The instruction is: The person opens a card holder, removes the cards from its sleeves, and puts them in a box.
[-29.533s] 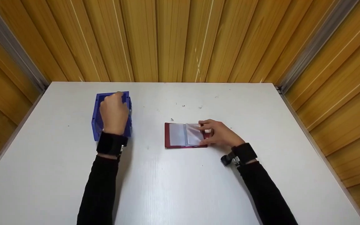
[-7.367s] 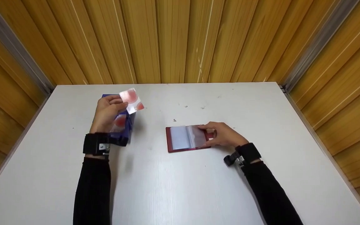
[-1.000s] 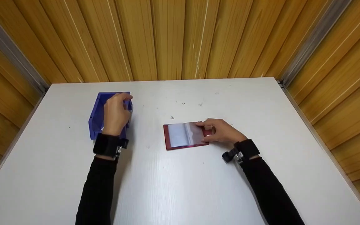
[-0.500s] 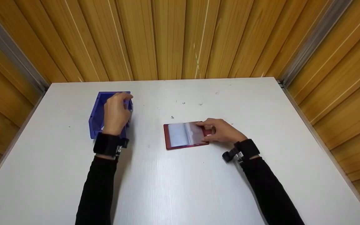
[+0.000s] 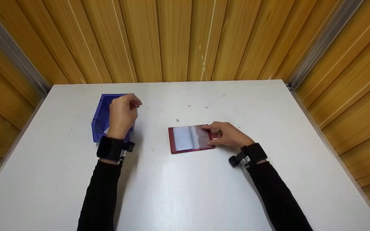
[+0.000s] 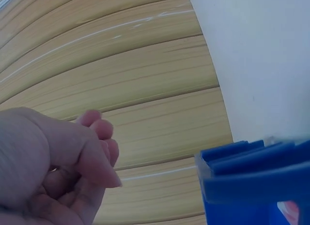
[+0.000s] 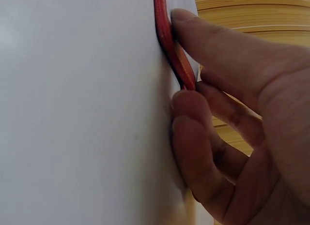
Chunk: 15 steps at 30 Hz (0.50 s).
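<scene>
In the head view my left hand [image 5: 122, 112] hovers over the right side of a blue plastic bin [image 5: 99, 120], fingers loosely curled. The left wrist view shows this hand [image 6: 68, 162] with nothing between thumb and fingers, apart from the bin's rim [image 6: 252, 184]. Part of a card [image 6: 289, 210], white with red, shows inside the bin. A small red card album [image 5: 172, 141] lies spread on the table with clear sleeves [image 5: 183, 138]. My right hand [image 5: 228, 134] holds its right side, thumb and fingers about the red cover edge [image 7: 169, 41] in the right wrist view.
The white table [image 5: 172, 192] ends at a wood-patterned wall [image 5: 172, 41] behind, with another wood-patterned panel [image 5: 348, 96] on the right. Small dark marks [image 5: 177, 120] dot the tabletop behind the album.
Several seconds ago my left hand held up a red and white card; now none shows in it. Over the last half second it shifts slightly right. The right hand keeps its hold on the album.
</scene>
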Motion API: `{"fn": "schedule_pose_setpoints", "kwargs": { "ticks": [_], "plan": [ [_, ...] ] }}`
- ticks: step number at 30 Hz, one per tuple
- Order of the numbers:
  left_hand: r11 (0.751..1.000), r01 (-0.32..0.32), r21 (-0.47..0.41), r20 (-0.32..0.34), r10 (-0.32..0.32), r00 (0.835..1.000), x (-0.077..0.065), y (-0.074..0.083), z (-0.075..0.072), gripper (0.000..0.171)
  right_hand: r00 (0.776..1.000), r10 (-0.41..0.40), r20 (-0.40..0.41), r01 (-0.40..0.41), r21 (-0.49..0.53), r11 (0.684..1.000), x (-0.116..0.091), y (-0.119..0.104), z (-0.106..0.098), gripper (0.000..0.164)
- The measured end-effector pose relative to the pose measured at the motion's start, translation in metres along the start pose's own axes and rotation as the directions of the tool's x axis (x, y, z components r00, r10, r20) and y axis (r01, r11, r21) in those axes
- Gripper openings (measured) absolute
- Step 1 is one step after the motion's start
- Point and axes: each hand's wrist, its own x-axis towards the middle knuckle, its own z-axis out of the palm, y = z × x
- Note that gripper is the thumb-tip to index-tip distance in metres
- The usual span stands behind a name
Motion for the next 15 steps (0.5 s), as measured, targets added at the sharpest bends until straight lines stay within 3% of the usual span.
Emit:
{"fn": "schedule_pose_setpoints", "kwargs": {
  "ticks": [5,8,9,11,15],
  "plan": [
    [0.996,-0.069,-0.049,0.079,0.073,0.994,-0.003,0.011,0.010,0.032,1.000,0.022,-0.001,-0.022,0.022,1.000,-0.001,-0.001,0.000,0.065],
    [0.991,-0.117,-0.060,0.202,0.127,0.971,-0.007,0.017,0.020,0.031,1.000,0.028,-0.002,-0.028,0.025,0.999,-0.001,-0.002,0.000,0.064],
    [0.989,-0.131,-0.062,0.261,0.143,0.955,-0.010,0.019,0.025,0.030,1.000,0.026,-0.002,-0.026,0.023,0.999,-0.001,-0.002,0.000,0.064],
    [0.987,-0.149,-0.056,0.395,0.159,0.905,-0.015,0.024,0.035,0.031,1.000,0.022,0.000,-0.022,0.015,1.000,-0.002,-0.003,-0.001,0.065],
    [0.981,-0.192,-0.035,0.625,0.172,0.762,-0.030,0.029,0.059,0.056,1.000,0.026,0.005,-0.026,0.016,1.000,-0.003,-0.004,-0.002,0.067]
  ]
}}
